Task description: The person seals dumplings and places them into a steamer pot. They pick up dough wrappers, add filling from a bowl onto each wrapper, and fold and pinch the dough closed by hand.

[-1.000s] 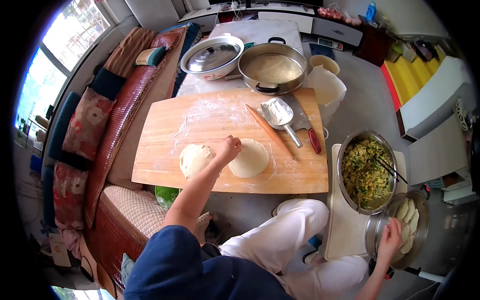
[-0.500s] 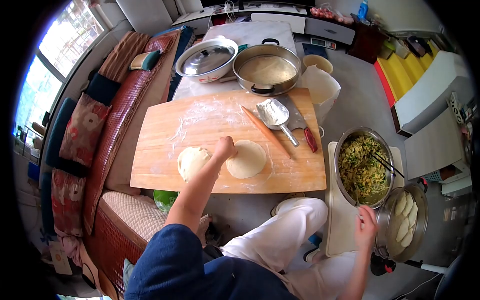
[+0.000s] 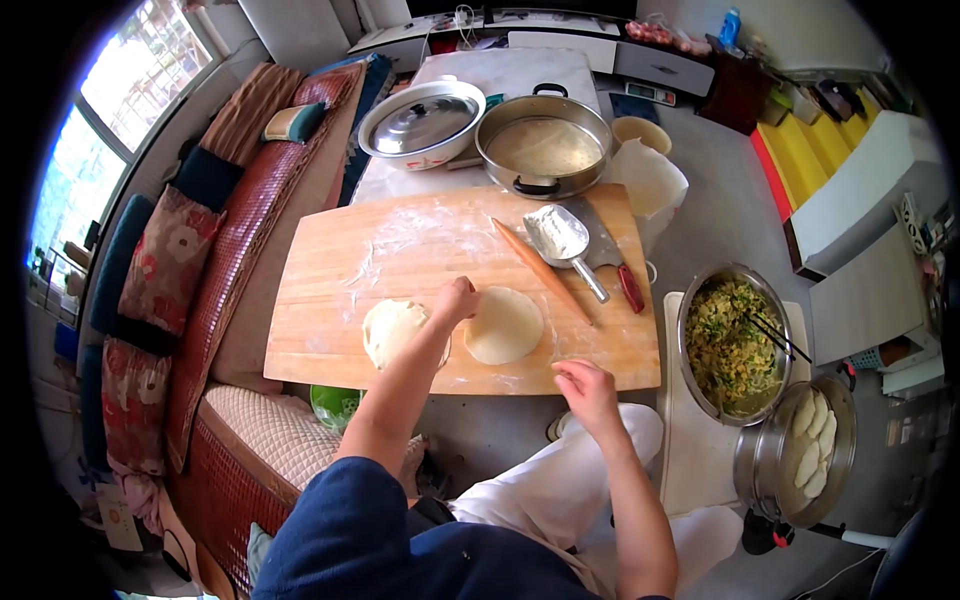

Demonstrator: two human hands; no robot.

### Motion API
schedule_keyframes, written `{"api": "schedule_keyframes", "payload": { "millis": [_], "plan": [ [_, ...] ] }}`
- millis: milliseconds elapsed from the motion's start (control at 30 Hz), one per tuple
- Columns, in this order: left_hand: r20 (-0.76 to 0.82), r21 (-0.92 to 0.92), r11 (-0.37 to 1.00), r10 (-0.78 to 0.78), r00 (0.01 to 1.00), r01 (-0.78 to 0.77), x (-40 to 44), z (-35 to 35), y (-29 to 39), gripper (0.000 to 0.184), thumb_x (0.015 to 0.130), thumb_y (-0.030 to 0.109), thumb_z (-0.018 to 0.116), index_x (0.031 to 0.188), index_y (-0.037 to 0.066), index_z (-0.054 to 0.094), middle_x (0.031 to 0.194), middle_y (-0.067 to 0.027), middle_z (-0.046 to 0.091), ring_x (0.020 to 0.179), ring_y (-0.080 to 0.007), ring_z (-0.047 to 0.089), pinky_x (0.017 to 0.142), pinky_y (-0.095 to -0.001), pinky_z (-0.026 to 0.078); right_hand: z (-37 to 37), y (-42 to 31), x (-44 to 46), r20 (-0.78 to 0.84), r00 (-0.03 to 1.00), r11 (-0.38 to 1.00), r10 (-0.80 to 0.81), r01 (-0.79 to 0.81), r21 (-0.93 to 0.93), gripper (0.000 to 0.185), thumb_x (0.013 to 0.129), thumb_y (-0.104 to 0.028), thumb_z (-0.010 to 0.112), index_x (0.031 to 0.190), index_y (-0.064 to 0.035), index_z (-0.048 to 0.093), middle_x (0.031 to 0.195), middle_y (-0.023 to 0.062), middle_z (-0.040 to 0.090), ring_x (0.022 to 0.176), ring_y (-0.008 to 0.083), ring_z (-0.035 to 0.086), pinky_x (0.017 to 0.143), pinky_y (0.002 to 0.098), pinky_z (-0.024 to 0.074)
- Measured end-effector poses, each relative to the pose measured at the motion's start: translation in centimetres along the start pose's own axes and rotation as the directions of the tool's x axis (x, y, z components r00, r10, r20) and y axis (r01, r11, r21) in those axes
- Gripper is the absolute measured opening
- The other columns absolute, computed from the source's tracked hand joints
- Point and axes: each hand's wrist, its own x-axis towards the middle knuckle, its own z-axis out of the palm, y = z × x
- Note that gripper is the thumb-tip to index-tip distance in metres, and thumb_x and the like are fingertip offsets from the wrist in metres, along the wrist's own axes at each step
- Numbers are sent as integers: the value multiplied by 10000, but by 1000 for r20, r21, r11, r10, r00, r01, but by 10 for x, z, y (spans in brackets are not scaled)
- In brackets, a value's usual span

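Note:
My left hand (image 3: pixel 458 299) is closed at the upper left edge of a flat round of dough (image 3: pixel 503 327), its fingertips pinching the rim. Left of it, partly under my forearm, lies a second pale piece of dough (image 3: pixel 390 332). Just past the front edge of the floured wooden board (image 3: pixel 320 255), my right hand (image 3: pixel 590 390) hovers with fingers curled together and nothing visible in them. A steel bowl (image 3: pixel 690 365) of chopped filling (image 3: pixel 730 350), with dark chopsticks (image 3: pixel 778 336) in it, sits to the right.
A rolling pin (image 3: pixel 543 270), a metal scoop (image 3: pixel 560 236) of flour and a red-handled knife (image 3: pixel 630 288) lie on the board's right. Behind stand a black-handled pan (image 3: pixel 486 165) and a lidded basin (image 3: pixel 425 158). Filled dough pieces (image 3: pixel 815 440) lie in a pan at lower right.
My right hand has moved left, from the rim of the filling bowl to the board's front edge. My left hand stays at the dough round. The whole view has shifted slightly.

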Motion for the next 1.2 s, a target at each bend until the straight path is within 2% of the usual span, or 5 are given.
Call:
{"api": "schedule_keyframes", "payload": {
  "millis": [267, 567, 867, 1067, 1200],
  "plan": [
    [275, -311, 945, -7, 961, 96, 3, -8, -3, 224, 841, 186, 690, 890, -29, 730, 667, -78, 669, 590, -154, 634, 588, -291, 523, 83, 44, 53, 56, 976, 960, 211, -218, 173, 180, 904, -55, 651, 1059, 4, 719, 855, 32, 690, 723, 67, 615, 621, 223, 488],
    [403, -680, 718, 202, 892, 145, -37, -11, -3, 238, 961, 140, 619, 1087, -58, 663, 973, -96, 674, 861, -150, 649, 744, -288, 552, 137, 59, 93, -32, 822, 707, 568, -468, 530, 298, 878, -214, 743, 1056, 24, 724, 877, 95, 738, 746, 132, 712, 648, 262, 563],
    [372, -743, 634, 124, 920, 215, -42, -2, 4, 238, 983, 199, 598, 1093, -7, 641, 944, -74, 658, 789, -154, 642, 722, -281, 553, 147, 74, 90, -101, 760, 541, 643, -357, 762, 130, 926, -87, 685, 1002, 17, 676, 942, 61, 679, 826, 147, 665, 752, 290, 579],
    [351, -726, 606, -79, 933, 324, -31, 7, -21, 230, 990, 196, 577, 1085, -6, 630, 864, -70, 645, 666, -165, 635, 613, -298, 556, 145, 85, 76, 14, 727, -25, 686, 4, 1000, 228, 947, -121, 575, 1144, -10, 601, 1114, 89, 633, 1053, 211, 609, 905, 389, 518],
    [208, -676, 703, -105, 972, 221, -18, 22, -49, 213, 979, 175, 576, 1036, -17, 648, 730, -73, 632, 558, -166, 615, 480, -303, 525, 107, 80, 47, 30, 774, -83, 632, 29, 996, 337, 1054, -242, 390, 1263, -23, 538, 1267, 96, 607, 1211, 245, 566, 1071, 467, 435]
  ]
}}
